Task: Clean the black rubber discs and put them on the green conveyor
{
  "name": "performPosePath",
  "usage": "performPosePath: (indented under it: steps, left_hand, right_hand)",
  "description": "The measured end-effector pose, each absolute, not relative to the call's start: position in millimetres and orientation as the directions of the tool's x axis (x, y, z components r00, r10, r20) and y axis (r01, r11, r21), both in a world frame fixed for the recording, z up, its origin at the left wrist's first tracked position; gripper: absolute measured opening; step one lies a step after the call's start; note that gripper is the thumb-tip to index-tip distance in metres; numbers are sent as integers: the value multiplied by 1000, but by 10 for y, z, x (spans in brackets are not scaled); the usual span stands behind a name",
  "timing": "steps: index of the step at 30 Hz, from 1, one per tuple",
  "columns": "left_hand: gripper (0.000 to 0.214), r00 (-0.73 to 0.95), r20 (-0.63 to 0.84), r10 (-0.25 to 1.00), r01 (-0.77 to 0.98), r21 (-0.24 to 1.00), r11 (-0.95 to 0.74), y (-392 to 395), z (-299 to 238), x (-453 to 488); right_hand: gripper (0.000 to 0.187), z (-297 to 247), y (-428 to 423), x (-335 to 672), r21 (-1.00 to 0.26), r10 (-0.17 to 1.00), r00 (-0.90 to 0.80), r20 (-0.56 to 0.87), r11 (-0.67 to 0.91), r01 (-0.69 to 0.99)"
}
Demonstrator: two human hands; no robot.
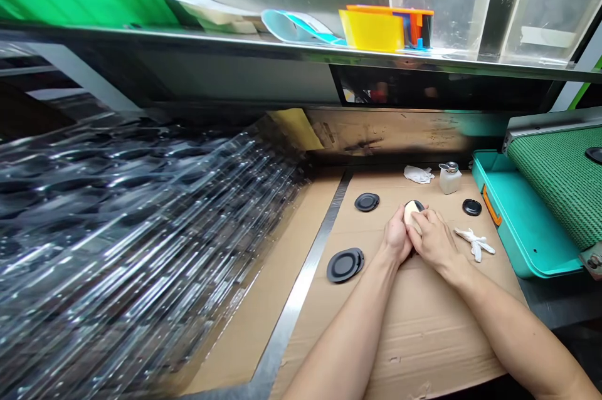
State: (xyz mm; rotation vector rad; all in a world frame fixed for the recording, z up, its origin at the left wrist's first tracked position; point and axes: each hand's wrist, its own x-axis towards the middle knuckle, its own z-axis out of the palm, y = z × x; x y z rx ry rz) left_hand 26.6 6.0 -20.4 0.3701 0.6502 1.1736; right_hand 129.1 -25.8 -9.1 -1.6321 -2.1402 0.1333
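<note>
My left hand (397, 236) is closed around a round black disc (420, 205), mostly hidden by my fingers and a cream-coloured pad. My right hand (433, 238) pinches that cream pad (411, 212) against the disc's face. Left of my hands, a black disc (367, 202) lies on the cardboard, and a pair of overlapping black discs (345, 264) sits nearer to me. To the right is a glossier black disc (471, 207). A knotted-looking white cloth scrap (476, 243) lies beside my right wrist.
Clear plastic trays (141, 249) are stacked high at left. A white pump bottle (450, 179) and crumpled white wipe (418, 175) stand behind my hands. At right are a turquoise bin (527, 262) and green conveyor belt (555, 162). A shelf (211, 42) overhead holds a yellow bin (374, 30).
</note>
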Motion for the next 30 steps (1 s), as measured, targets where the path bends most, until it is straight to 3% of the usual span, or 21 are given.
performPosePath:
  steps: [6,11,13,15,17,20,24,30]
  left_hand:
    - [32,99,-294,951,-691,667,278,57,-125,157]
    - [30,220,-303,927,-738,570,362,44,-31,35]
    - [25,216,-266,939,-722,604,337,21,-24,51]
    - [38,61,-164,985,-656,737,163,-20,-25,104]
    - [65,-141,14,990,-500,862,-83,-77,-21,163]
    - [89,-248,261,933,-245,915,-321,-174,-4,215]
    - [87,-146,383,912,-82,914,-397,-242,0,216]
    - [90,-125,371,920,-19,926,-376,-217,-46,206]
  right_hand:
    - [31,-41,-94,1565,-215,989,-18,147,50,975]
    - [30,-40,-138,1618,-171,990,-27,141,51,984]
    - [30,-66,-150,1599,-186,986,-37,165,68,980]
    - [33,-96,-139,1599,-208,984,-43,174,79,975]
    - [34,-116,-117,1618,-223,985,-49,166,86,971]
    - [32,-117,-101,1645,-229,986,-54,159,90,969]
    - [29,-83,-117,1638,-213,985,-53,165,88,973]
    - [29,-91,-99,1646,-213,987,-62,146,92,973]
